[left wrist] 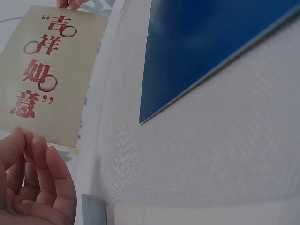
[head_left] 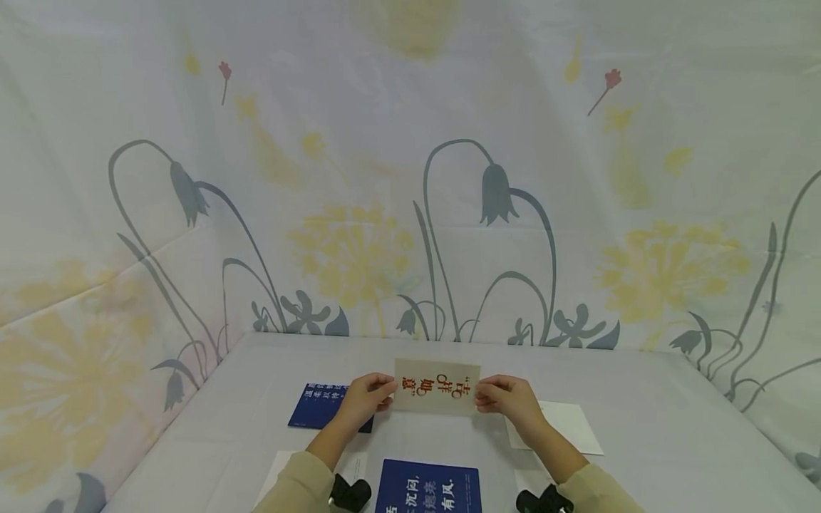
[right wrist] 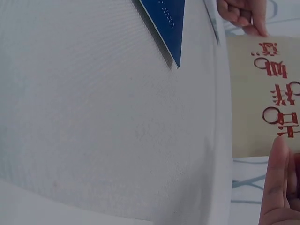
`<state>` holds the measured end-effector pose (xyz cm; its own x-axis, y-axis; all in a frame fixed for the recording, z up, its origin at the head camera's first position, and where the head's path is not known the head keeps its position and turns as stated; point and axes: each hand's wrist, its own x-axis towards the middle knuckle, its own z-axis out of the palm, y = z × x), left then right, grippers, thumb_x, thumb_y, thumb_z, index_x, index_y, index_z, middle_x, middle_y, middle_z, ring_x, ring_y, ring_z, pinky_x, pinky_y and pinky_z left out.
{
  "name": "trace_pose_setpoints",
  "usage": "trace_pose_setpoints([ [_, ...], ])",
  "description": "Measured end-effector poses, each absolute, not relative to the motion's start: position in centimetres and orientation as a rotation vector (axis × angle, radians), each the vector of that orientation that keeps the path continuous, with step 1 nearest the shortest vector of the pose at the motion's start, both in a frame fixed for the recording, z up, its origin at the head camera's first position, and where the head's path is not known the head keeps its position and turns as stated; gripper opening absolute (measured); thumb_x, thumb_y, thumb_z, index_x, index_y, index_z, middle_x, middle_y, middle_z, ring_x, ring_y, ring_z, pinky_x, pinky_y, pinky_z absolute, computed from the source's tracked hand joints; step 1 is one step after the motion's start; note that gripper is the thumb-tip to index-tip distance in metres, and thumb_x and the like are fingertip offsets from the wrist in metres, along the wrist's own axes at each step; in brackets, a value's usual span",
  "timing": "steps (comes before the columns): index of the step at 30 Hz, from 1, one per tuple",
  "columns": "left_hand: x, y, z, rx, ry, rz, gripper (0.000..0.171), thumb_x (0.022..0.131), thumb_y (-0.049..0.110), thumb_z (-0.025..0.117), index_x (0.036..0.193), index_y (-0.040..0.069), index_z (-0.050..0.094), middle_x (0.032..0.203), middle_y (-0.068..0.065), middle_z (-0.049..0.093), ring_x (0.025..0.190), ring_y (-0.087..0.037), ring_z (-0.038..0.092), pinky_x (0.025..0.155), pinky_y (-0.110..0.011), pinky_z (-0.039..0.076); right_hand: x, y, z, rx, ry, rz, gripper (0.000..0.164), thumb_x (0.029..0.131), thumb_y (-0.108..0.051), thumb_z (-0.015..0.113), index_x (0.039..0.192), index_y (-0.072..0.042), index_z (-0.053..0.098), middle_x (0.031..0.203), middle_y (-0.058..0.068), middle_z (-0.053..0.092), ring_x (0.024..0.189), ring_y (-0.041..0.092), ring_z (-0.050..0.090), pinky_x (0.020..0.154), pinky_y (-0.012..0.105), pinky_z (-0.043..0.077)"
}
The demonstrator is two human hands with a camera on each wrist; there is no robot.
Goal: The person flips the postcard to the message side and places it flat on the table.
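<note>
A cream card (head_left: 436, 396) with red Chinese characters and ring marks is held up between both hands, above the table's far part. My left hand (head_left: 367, 399) pinches one short edge between thumb and fingers; in the left wrist view its fingertips (left wrist: 29, 136) meet the card's lower edge. On the opposite short edge my right hand (head_left: 511, 400) pinches the card, with a finger (right wrist: 278, 154) lying against its face in the right wrist view. The lettering appears upside down in the head view. Part of a blue card (head_left: 317, 406) shows behind the left hand.
Another blue card (head_left: 430, 488) with white writing lies at the near middle. A white card (head_left: 571, 426) lies beside the right forearm, and a pale card (head_left: 276, 470) is partly covered by the left sleeve. A flower-printed cloth (head_left: 385, 178) hangs behind the white table (head_left: 667, 427).
</note>
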<state>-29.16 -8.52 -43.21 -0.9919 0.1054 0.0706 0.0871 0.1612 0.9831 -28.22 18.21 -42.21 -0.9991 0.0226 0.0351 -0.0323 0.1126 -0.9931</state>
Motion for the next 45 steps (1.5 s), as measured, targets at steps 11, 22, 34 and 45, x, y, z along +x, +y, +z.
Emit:
trace_pose_setpoints([
  [11,-29.3,-9.2,-43.5,0.218,2.265,2.065,0.026,0.093,0.009,0.057,0.107,-0.013,0.06,0.092,-0.016,0.065,0.079,-0.013,0.062,0.075,-0.03,0.053,-28.3,18.3,-42.0,0.101,-2.261,2.227,0.022,0.089,0.0,0.058,0.102,0.018,0.059,0.089,0.022,0.066,0.073,0.017,0.066,0.07,0.03,0.055],
  [22,-29.5,-9.6,-43.6,0.197,2.125,2.116,0.029,0.092,0.005,0.057,0.112,-0.016,0.057,0.102,-0.023,0.064,0.089,-0.022,0.064,0.079,-0.03,0.052,-28.2,18.7,-42.3,0.194,-2.255,2.271,0.028,0.088,0.001,0.059,0.105,0.023,0.056,0.094,0.025,0.065,0.076,0.016,0.067,0.073,0.028,0.054],
  [34,-29.2,-9.8,-42.8,0.113,1.955,2.184,0.034,0.092,0.005,0.057,0.118,-0.016,0.053,0.106,-0.019,0.063,0.09,-0.019,0.064,0.082,-0.03,0.051,-28.0,18.8,-42.3,0.185,-2.274,2.254,0.028,0.088,0.001,0.058,0.105,0.023,0.055,0.091,0.018,0.066,0.075,0.017,0.067,0.073,0.029,0.054],
  [45,-29.3,-10.0,-43.0,0.081,1.933,2.195,0.031,0.09,0.005,0.06,0.117,-0.011,0.058,0.103,-0.009,0.065,0.083,-0.013,0.063,0.081,-0.029,0.052,-27.9,18.5,-42.3,0.085,-2.338,2.122,0.02,0.085,0.001,0.061,0.099,0.015,0.064,0.093,0.013,0.066,0.079,0.018,0.064,0.07,0.028,0.054],
])
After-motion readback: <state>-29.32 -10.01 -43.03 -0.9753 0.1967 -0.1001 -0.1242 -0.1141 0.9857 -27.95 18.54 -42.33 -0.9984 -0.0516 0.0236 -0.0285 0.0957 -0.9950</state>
